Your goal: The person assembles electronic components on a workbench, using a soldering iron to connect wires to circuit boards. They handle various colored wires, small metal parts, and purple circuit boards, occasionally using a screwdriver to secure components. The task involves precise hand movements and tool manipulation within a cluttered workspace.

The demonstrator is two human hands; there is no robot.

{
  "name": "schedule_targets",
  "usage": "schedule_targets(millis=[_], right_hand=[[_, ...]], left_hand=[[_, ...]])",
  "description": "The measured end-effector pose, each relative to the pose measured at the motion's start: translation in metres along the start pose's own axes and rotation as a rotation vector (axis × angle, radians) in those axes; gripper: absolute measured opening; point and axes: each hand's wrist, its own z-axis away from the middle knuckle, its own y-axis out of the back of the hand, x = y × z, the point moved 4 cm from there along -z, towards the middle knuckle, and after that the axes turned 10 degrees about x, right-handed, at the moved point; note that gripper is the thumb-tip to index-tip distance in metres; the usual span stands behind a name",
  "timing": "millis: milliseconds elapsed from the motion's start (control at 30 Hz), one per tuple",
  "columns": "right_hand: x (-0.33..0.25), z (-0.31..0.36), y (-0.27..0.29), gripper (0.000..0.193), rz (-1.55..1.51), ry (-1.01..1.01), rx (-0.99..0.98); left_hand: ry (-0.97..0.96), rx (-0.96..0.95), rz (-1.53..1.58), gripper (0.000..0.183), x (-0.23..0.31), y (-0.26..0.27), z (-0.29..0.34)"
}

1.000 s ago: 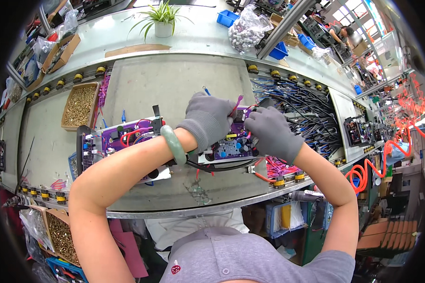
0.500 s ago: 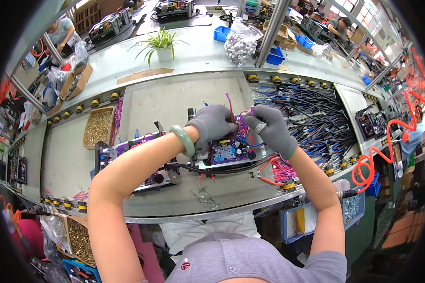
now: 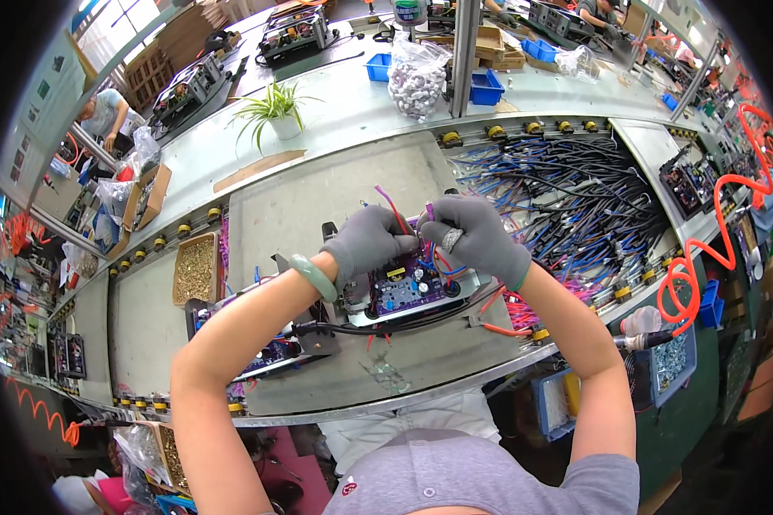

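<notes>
My left hand (image 3: 371,244), in a grey glove with a bangle at the wrist, pinches a red wire (image 3: 392,206) whose pink-sleeved end sticks up. Close on its right, my right hand (image 3: 479,240), gloved and wearing a ring, has its fingers closed round a wire (image 3: 429,208) with a purple end. Both hands are above the far part of a purple circuit board (image 3: 399,296) in a metal chassis. Blue and red wires curl along the board's right side. What lies beneath the fingertips is hidden. A thick black cable (image 3: 395,327) passes in front of the chassis.
A second board unit (image 3: 270,354) lies partly under my left forearm. A box of brass fasteners (image 3: 196,268) stands at left. Black and blue cables (image 3: 567,206) heap up on the right. A coiled orange hose (image 3: 680,287) hangs at far right. Rollers edge the line.
The view has turned and shifted a little. My hands have come closer together over the board, and each still grips its wire.
</notes>
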Motion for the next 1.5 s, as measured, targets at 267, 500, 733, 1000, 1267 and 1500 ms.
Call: schedule_targets(millis=[267, 500, 733, 1000, 1267, 1500], right_hand=[[-0.003, -0.001, 0.002, 0.016, 0.077, 0.011, -0.029], [-0.002, 0.002, 0.001, 0.022, 0.049, 0.035, -0.005], [-0.002, 0.001, 0.001, 0.015, 0.002, -0.027, -0.026], [-0.003, 0.014, 0.012, 0.011, -0.242, -0.262, 0.124], [-0.033, 0.014, 0.043, 0.014, 0.416, 0.239, 0.114], [-0.027, -0.009, 0.025, 0.015, 0.793, 0.454, -0.102]], left_hand=[[-0.241, 0.065, -0.522, 0.023, 0.033, 0.002, 0.011], [-0.437, 0.077, -0.774, 0.017, 0.033, -0.013, 0.016], [-0.477, 0.089, -0.707, 0.016, 0.029, -0.019, 0.011], [-0.225, -0.024, 0.050, 0.030, 0.035, 0.004, 0.014], [-0.229, -0.063, 0.465, 0.026, 0.051, -0.023, 0.009], [-0.583, 0.347, -0.370, 0.025, 0.052, -0.010, -0.007]])
